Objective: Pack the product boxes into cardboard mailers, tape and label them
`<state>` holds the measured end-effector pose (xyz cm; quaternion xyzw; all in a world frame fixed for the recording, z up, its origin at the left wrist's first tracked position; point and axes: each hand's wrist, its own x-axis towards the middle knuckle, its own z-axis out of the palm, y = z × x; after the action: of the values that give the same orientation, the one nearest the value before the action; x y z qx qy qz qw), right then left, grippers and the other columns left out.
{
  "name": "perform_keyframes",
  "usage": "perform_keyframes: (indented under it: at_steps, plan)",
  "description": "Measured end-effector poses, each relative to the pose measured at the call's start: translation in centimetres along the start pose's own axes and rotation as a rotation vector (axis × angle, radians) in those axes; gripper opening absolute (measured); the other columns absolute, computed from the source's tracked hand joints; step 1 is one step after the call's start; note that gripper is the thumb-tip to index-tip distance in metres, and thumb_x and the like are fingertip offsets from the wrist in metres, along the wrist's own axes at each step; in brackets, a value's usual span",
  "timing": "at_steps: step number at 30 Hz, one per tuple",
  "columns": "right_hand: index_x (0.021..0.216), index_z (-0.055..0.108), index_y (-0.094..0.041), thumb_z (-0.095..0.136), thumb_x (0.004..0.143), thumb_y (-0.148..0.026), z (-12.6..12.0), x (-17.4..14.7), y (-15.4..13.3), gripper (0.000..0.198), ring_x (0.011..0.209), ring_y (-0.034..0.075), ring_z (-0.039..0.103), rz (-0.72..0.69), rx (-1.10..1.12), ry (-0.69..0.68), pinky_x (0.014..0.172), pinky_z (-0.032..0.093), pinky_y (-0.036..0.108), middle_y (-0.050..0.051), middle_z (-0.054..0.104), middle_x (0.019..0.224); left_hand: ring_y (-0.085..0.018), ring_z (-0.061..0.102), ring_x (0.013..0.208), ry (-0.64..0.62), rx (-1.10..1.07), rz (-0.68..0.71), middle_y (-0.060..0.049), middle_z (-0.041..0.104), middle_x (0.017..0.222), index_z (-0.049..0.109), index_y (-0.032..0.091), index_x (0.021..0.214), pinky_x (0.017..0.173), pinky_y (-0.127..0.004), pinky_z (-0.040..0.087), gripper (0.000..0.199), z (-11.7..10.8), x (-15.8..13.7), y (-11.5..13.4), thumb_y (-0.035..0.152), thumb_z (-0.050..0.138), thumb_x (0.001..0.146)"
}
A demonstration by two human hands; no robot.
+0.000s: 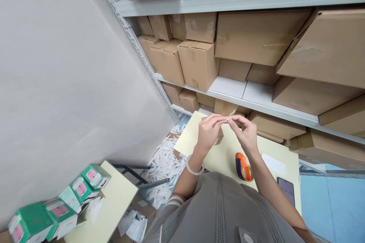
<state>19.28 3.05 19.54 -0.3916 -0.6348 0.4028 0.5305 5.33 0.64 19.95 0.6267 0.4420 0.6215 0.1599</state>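
Observation:
Over the pale yellow table [219,159], my left hand [209,131] and my right hand [245,133] meet with their fingertips pinched together. Between them is a thin white strip [232,113], its end sticking up past the fingers; its exact kind is too small to make out. Partly hidden behind my left hand, a small cardboard box [219,136] rests on the table. An orange and dark-blue handheld tool [243,167] lies near my right forearm. A pale bracelet [195,165] circles my left wrist.
Shelves with cardboard boxes [196,64] rise behind the table. A phone [286,190] and white paper [273,163] lie at the right. White paper strips [165,163] litter the floor at left. Green boxes [58,212] stand on another table [114,205].

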Motion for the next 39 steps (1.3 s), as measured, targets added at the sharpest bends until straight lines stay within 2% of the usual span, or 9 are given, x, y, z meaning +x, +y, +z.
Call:
perform_keyframes:
  at_steps: [5,11,18,25,28,32,36,39]
  plan:
    - [0.082,0.069,-0.022,0.065,0.086,-0.036,0.2,0.0,-0.4,0.014,0.083,0.019,0.064,-0.021,-0.02,0.006,0.082,0.049,0.033,0.002,0.07,0.085,-0.015,0.07,0.084,0.006,-0.006,0.015,-0.002,0.075,0.09,0.076,0.025,0.093,0.077,-0.03,0.057,0.017,-0.2,-0.2,0.3,0.022,0.059,0.093]
    - [0.083,0.067,-0.022,0.062,0.088,-0.034,0.2,0.0,-0.6,0.013,0.082,0.019,0.064,-0.07,-0.096,0.01,0.08,0.049,0.032,0.002,0.07,0.083,-0.015,0.07,0.083,0.034,-0.002,-0.041,-0.003,0.075,0.088,0.076,0.023,0.089,0.078,-0.03,0.056,0.01,-0.1,-0.2,0.6,0.026,0.067,0.089]
    - [0.082,0.065,-0.023,0.058,0.089,-0.029,0.3,-0.1,-0.8,0.011,0.077,0.018,0.062,-0.232,-0.286,0.049,0.075,0.045,0.032,0.001,0.067,0.08,-0.016,0.07,0.083,0.033,-0.03,-0.191,-0.004,0.074,0.087,0.072,0.021,0.087,0.082,-0.031,0.056,0.009,0.3,-0.3,0.8,0.027,0.066,0.088]
    - [0.08,0.064,-0.023,0.057,0.087,-0.026,0.3,0.1,-0.6,0.01,0.076,0.018,0.061,-0.226,-0.301,0.042,0.075,0.045,0.032,0.001,0.067,0.08,-0.014,0.068,0.084,0.016,-0.141,-0.334,-0.004,0.07,0.087,0.065,0.019,0.089,0.081,-0.027,0.054,0.013,0.4,-0.3,0.2,0.031,0.061,0.091]
    - [0.079,0.063,-0.022,0.057,0.086,-0.027,0.1,0.8,-0.1,0.01,0.076,0.018,0.061,-0.188,-0.276,0.033,0.074,0.046,0.03,0.001,0.066,0.078,-0.014,0.066,0.083,0.076,-0.218,-0.396,-0.004,0.068,0.088,0.062,0.019,0.092,0.078,-0.025,0.053,0.018,0.0,0.0,-0.7,0.037,0.059,0.092]
    - [0.078,0.063,-0.022,0.058,0.084,-0.03,0.3,2.5,1.6,0.012,0.076,0.018,0.062,-0.118,-0.247,-0.008,0.075,0.048,0.03,0.002,0.067,0.079,-0.014,0.066,0.081,0.202,-0.318,-0.463,-0.004,0.067,0.084,0.06,0.018,0.089,0.077,-0.026,0.053,0.025,-1.3,0.7,-3.3,0.043,0.063,0.088]
    - [0.075,0.063,-0.021,0.058,0.081,-0.032,1.6,4.9,3.6,0.014,0.075,0.019,0.062,-0.068,-0.206,-0.131,0.077,0.05,0.031,0.002,0.067,0.076,-0.013,0.067,0.074,0.366,-0.379,-0.558,-0.003,0.068,0.079,0.06,0.017,0.085,0.076,-0.028,0.055,0.032,-4.2,0.4,-6.4,0.048,0.07,0.081]
    - [0.073,0.064,-0.021,0.059,0.079,-0.034,3.5,6.8,4.4,0.015,0.073,0.018,0.062,-0.064,-0.215,-0.22,0.076,0.049,0.031,0.002,0.068,0.076,-0.013,0.068,0.071,0.553,-0.396,-0.597,-0.003,0.069,0.077,0.059,0.017,0.085,0.077,-0.029,0.055,0.036,-7.4,-0.4,-8.4,0.049,0.073,0.077]
